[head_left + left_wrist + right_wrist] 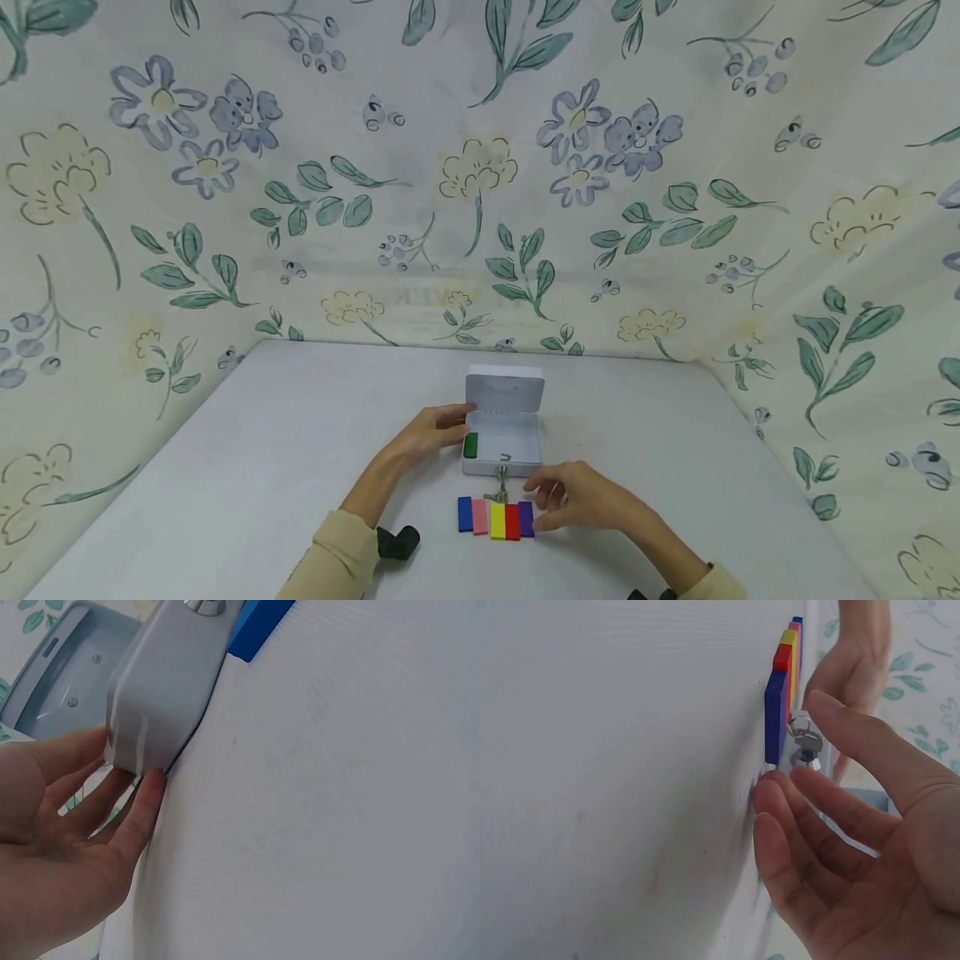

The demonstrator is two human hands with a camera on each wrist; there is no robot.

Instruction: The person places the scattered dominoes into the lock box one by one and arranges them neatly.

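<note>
A white metal cash box (501,468) stands with its lid (505,392) raised. A green block (470,445) lies inside at its left. My left hand (433,432) touches the box's left side; in the left wrist view its fingertips meet the box corner (161,690). Keys (501,483) on a ring hang from the front lock. Before the box lie a blue block (465,514), a pink block (480,517), a yellow block (497,522), a red block (512,522) and a purple block (527,518). Fingers loosely bent and holding nothing, my right hand (573,497) is beside the purple block.
The white table (315,433) extends around the box, with a floral cloth (420,250) hanging behind and at both sides. Black wrist devices (399,543) sit at both wrists, close to the beige sleeves (333,554).
</note>
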